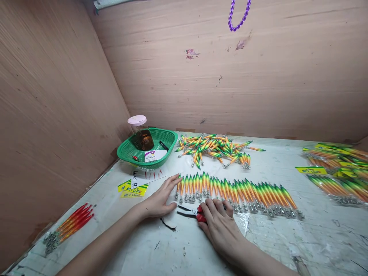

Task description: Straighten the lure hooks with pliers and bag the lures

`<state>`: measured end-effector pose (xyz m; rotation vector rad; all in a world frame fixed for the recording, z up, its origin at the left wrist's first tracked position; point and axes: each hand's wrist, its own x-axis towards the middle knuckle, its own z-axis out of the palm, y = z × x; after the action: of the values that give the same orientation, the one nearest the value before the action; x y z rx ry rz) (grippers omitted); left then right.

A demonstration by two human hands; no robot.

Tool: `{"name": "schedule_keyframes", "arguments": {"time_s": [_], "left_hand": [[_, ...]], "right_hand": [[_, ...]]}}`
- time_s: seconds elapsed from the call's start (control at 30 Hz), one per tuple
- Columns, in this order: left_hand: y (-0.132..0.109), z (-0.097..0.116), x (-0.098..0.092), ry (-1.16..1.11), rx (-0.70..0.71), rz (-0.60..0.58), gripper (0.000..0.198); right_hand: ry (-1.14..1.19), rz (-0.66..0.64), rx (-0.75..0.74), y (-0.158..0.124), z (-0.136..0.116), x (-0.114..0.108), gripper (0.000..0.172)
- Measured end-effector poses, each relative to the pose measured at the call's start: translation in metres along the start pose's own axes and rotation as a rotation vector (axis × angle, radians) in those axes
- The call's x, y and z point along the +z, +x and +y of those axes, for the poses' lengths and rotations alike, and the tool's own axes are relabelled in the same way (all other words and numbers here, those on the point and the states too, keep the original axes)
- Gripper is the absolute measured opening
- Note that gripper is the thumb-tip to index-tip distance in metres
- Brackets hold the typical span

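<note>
My left hand (161, 197) lies flat and open on the table, its fingertips touching the left end of a long row of green-orange squid-jig lures (235, 193). My right hand (220, 224) is curled over red-handled pliers (191, 212), whose black jaws point left toward my left hand. The lures lie side by side with their hooks toward me.
A loose heap of the same lures (214, 147) lies behind the row. A green basket (169, 138) at back left holds a pink-lidded jar (140, 132). Yellow label cards (132, 188), red lures (73, 221) at the left, bagged lures (337, 168) at the right. Wooden walls enclose left and back.
</note>
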<state>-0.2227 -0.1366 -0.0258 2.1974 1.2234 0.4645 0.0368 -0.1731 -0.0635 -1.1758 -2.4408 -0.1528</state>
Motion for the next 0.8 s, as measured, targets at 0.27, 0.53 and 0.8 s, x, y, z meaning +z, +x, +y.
{"name": "schedule_keyframes", "arguments": {"time_s": [0.27, 0.53, 0.8], "left_hand": [[0.021, -0.009, 0.005, 0.011, 0.009, 0.079, 0.069], [0.02, -0.013, -0.005, 0.041, 0.077, 0.047, 0.078], [0.035, 0.005, -0.006, 0.14, 0.114, 0.161, 0.056]], "right_hand": [[-0.042, -0.03, 0.002, 0.019, 0.018, -0.003, 0.021], [-0.021, -0.045, 0.006, 0.01, 0.015, -0.021, 0.021], [-0.11, -0.103, 0.013, -0.087, 0.084, -0.078, 0.024]]}}
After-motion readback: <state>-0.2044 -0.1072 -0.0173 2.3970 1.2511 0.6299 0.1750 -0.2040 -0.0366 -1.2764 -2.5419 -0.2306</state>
